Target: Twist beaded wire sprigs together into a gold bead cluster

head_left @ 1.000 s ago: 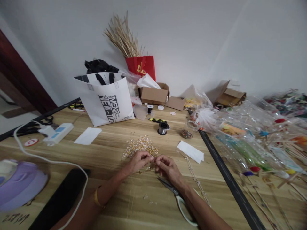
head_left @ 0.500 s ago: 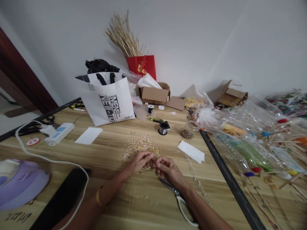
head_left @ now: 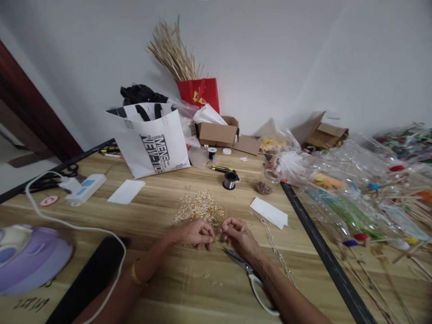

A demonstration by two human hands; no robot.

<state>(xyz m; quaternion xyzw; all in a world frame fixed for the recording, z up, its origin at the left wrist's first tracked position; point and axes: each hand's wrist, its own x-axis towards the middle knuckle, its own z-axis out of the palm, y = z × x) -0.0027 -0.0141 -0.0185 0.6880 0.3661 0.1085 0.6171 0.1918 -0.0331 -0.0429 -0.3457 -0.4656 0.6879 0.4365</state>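
Note:
A loose heap of gold and clear beads on fine wire (head_left: 199, 206) lies on the wooden table. At its near edge are both hands, a small gap apart. My left hand (head_left: 197, 233) has its fingers curled and pinched; a tiny gold bit shows at the fingertips, too small to name. My right hand (head_left: 236, 234) also pinches, thumb against fingers, on something hidden. White-handled scissors (head_left: 248, 268) lie partly under my right wrist, blades toward the hands. Right of that arm runs a beaded wire strand (head_left: 276, 252). Small clear bits (head_left: 206, 275) rest in front of me.
Behind the heap sit a wire spool (head_left: 230, 181), a yellow cutter (head_left: 221, 169) and a jar of beads (head_left: 264, 185). White paper (head_left: 270, 212) lies right, a power strip (head_left: 86, 189) left. Plastic bottles (head_left: 337, 202) crowd the right side; a white bag (head_left: 151, 139) stands behind.
My left hand has turned over and moved slightly down and left, away from the heap. My right hand stays near the same place, still pinching.

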